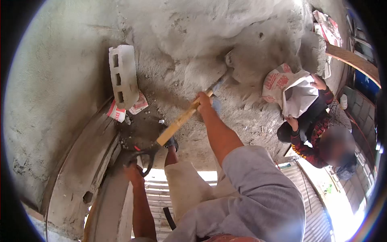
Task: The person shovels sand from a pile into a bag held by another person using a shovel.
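Note:
A shovel with a wooden shaft runs diagonally across the middle of the view. My left hand is closed around its black D-shaped handle at the lower left. Lower on the shaft, near the metal blade, my right hand is wrapped around the wood. The blade points to the upper right and its tip meets the grey sandy heap, which partly hides it. To the right, another person's hands hold a white and red sack with its mouth open.
A hollow concrete block stands at the left by torn bag pieces. The co-worker crouches at the right, close to the heap. A wooden plank juts in at the upper right. Corrugated metal sheeting lies below.

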A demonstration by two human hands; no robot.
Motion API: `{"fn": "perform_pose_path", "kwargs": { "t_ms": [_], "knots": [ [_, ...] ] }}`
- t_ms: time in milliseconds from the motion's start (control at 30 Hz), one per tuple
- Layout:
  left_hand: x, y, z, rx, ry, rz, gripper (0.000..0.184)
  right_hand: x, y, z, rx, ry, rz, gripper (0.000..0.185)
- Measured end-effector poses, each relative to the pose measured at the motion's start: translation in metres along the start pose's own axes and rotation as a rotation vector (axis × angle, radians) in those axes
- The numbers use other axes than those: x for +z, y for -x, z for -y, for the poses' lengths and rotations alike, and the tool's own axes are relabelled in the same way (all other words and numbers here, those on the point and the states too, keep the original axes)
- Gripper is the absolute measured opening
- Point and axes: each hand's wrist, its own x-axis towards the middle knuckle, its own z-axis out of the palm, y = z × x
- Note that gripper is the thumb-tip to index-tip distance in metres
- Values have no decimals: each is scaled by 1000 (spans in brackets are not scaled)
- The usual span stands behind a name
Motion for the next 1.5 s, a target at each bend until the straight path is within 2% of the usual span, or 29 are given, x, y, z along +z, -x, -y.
{"fn": "perform_pose_path", "kwargs": {
  "t_ms": [33,67,133,167,267,367,433,533,567,633,733,767,833,900,933,1000,1033,1067,1100,1133,1200,1233,1267,1300,1333,1367,1400,1467,1500],
  "knots": [
    [1,4,8,16,46,19,12,-4,12,3,-53,70,-69,16],
    [-13,-2,43,-116,93,31,10,-11,22,0,-65,73,-59,16],
    [-14,30,33,-78,71,-28,13,-24,34,-12,-153,16,-4,16],
    [-27,36,34,-77,65,-23,13,-32,41,-18,-65,13,-33,15],
    [-73,39,62,-250,43,-62,18,-60,41,-51,-99,53,18,17],
    [-112,65,56,-84,86,44,19,-74,128,-36,-20,4,-7,18],
    [-129,81,43,-33,67,74,20,-85,177,-26,-203,32,46,19],
    [-139,106,11,-45,138,94,20,-110,198,-16,-320,-39,164,17],
    [-152,92,28,-39,127,153,20,-113,211,-8,-332,-53,174,17],
    [-131,123,-27,34,142,132,21,-120,241,18,-250,-229,151,18],
    [-132,129,-41,164,59,165,18,-137,308,67,-251,-114,101,17],
    [-115,151,-81,348,41,168,15,-144,299,76,-286,-172,158,17],
    [-96,160,-110,519,50,238,15,-159,268,94,-323,-306,263,17],
    [-86,159,-117,508,74,308,16,-174,274,121,-369,-423,378,18],
    [-77,164,-121,793,22,231,17,-181,296,137,-413,-463,447,19],
    [-62,187,-140,1077,-28,149,18,-201,279,162,-350,-601,544,18],
    [-63,214,-169,1278,-63,311,21,-212,268,171,-286,-735,644,18],
    [-65,237,-194,1474,-100,477,25,-223,261,176,-325,-766,789,19],
    [-68,252,-207,1592,-96,527,25,-228,266,176,-267,-855,876,20],
    [-72,252,-202,1589,-96,530,25,-234,274,173,-206,-944,960,20],
    [-90,247,-190,1607,-138,517,24,-232,286,158,-257,-884,938,22],
    [-98,245,-183,1475,-94,441,22,-226,292,147,-305,-822,918,23],
    [-112,236,-173,1379,-139,395,19,-216,295,134,-341,-733,739,25],
    [-130,222,-161,1280,-185,350,17,-204,298,115,-380,-720,718,27],
    [-148,203,-143,1256,-189,254,15,-190,312,97,-314,-710,692,28],
    [-167,186,-125,1228,-193,152,15,-173,344,82,-324,-626,572,29],
    [-187,176,-109,1223,-198,139,15,-157,369,69,-160,-597,513,27],
    [-222,163,-86,811,-81,27,17,-129,340,21,-176,-402,470,20],
    [-234,169,-84,810,-77,4,17,-115,316,-7,-169,-285,452,17]
  ]
}}
